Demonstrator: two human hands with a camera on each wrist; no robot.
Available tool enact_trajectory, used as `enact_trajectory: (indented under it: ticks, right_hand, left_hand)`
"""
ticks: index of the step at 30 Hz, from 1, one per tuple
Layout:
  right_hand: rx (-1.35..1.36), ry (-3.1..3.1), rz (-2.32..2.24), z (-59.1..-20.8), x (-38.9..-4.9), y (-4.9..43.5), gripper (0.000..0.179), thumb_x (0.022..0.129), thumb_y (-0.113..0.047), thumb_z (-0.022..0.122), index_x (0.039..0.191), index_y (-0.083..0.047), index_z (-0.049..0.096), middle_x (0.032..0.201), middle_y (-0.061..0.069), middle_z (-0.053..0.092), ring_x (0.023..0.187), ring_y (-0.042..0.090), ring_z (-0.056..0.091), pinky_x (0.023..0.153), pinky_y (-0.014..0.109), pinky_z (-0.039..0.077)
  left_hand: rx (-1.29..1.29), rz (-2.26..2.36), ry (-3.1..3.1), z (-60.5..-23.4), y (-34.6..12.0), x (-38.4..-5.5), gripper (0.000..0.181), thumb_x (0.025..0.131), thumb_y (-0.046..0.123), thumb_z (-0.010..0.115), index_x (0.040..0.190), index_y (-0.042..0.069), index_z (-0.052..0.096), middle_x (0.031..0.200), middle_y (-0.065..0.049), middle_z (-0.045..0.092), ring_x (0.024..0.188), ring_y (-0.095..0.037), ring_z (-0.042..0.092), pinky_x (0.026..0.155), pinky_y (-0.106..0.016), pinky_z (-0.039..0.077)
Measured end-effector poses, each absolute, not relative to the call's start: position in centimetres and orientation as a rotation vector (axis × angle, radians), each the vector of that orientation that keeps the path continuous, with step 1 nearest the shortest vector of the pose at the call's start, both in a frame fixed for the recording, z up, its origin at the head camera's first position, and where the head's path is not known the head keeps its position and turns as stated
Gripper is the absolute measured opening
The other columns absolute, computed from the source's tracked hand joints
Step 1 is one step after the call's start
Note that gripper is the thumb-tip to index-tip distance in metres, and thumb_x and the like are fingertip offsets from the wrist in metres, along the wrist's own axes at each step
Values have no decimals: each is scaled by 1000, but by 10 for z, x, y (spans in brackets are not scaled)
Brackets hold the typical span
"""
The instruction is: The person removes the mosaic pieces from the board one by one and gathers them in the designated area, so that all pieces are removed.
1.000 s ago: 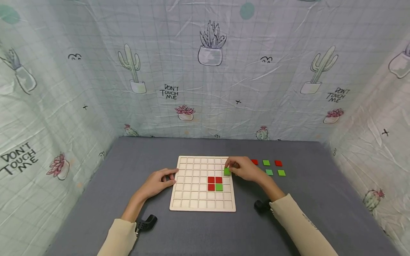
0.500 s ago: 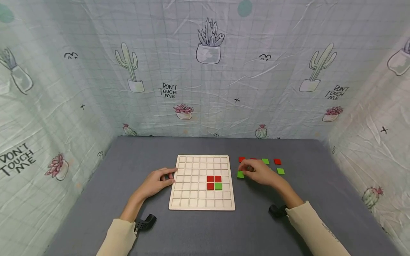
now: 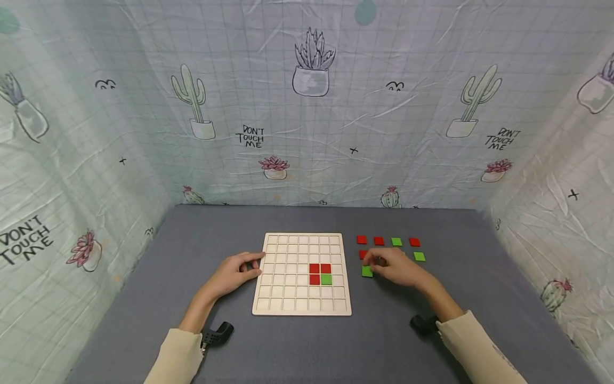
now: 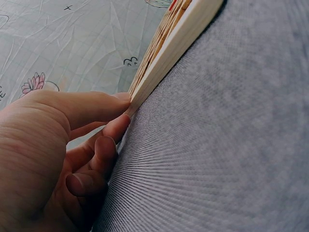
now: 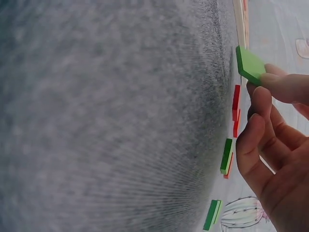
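Observation:
In the head view, a pale wooden grid board point(image 3: 288, 292) lies flat on the dark table, with three red tiles point(image 3: 314, 268) and a green tile point(image 3: 326, 279) in its right-hand cells. My left hand point(image 3: 235, 274) rests at the board's left edge. Its thumb and a fingertip touch the side of the board, as the left wrist view shows at the board edge point(image 4: 166, 53). To the right of the board, my right hand point(image 3: 395, 266) pinches a square green tile point(image 3: 366, 272). The right wrist view shows this tile point(image 5: 250, 65) tilted between thumb and finger.
Several loose tiles lie behind and around my right hand: a red tile point(image 3: 362, 240), another red tile point(image 3: 379, 241), a green tile point(image 3: 396, 241) and others. One red tile point(image 3: 363, 255) is partly hidden by the fingers. A patterned cloth point(image 3: 355, 117) encloses the table.
My right hand has carried the green tile from over the board's upper right to the table side, rightward and then slightly nearer me. The left hand stays at the board edge.

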State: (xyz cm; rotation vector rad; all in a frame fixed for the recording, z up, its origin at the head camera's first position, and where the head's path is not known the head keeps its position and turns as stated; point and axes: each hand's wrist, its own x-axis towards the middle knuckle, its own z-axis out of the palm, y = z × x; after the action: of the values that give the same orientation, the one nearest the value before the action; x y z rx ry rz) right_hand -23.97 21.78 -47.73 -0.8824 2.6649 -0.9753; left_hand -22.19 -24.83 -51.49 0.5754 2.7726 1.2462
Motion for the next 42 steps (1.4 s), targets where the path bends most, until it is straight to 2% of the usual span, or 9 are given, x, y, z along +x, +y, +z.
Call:
enact_trajectory:
  ticks: [17,26,30,35,42]
  right_hand:
    - [-868,2706,-930,-480,-237,219,14,96,-1,64,106,-9,71,90,1,68,67,3,53,64,25,47]
    - [-856,2712,-932,-484,-241,217,11,97,-5,66,106,-9,72,92,0,69,68,1,54,65,25,49]
    - [-852,2712,-929,-483,-240,218,13,94,-7,71,107,-7,73,95,3,70,70,3,56,66,25,49]
    - [-869,2702,-904,-484,-238,218,24,88,-11,80,110,-5,74,97,5,70,72,3,57,65,25,50]
    - [-877,2681,-880,-483,-238,219,24,88,-10,80,111,-7,74,97,5,69,70,1,57,66,24,50]
  left_hand:
    - [580,1258,2749,-513,-248,-221,45,99,22,72,142,11,64,101,2,65,65,-7,51,63,-25,44]
    - [569,1263,2761,-513,-249,-220,45,98,21,72,141,10,65,100,2,66,65,-7,51,63,-25,43]
    - [592,1273,2771,-515,-249,-220,45,97,20,73,141,8,65,99,1,66,64,-6,50,62,-25,43]
    - [605,1288,2759,-516,-249,-221,45,97,20,73,140,7,65,100,-1,67,64,-7,50,62,-25,43]
    - [590,1279,2755,-517,-250,-222,45,98,21,73,141,9,65,101,0,67,66,-6,51,63,-25,43]
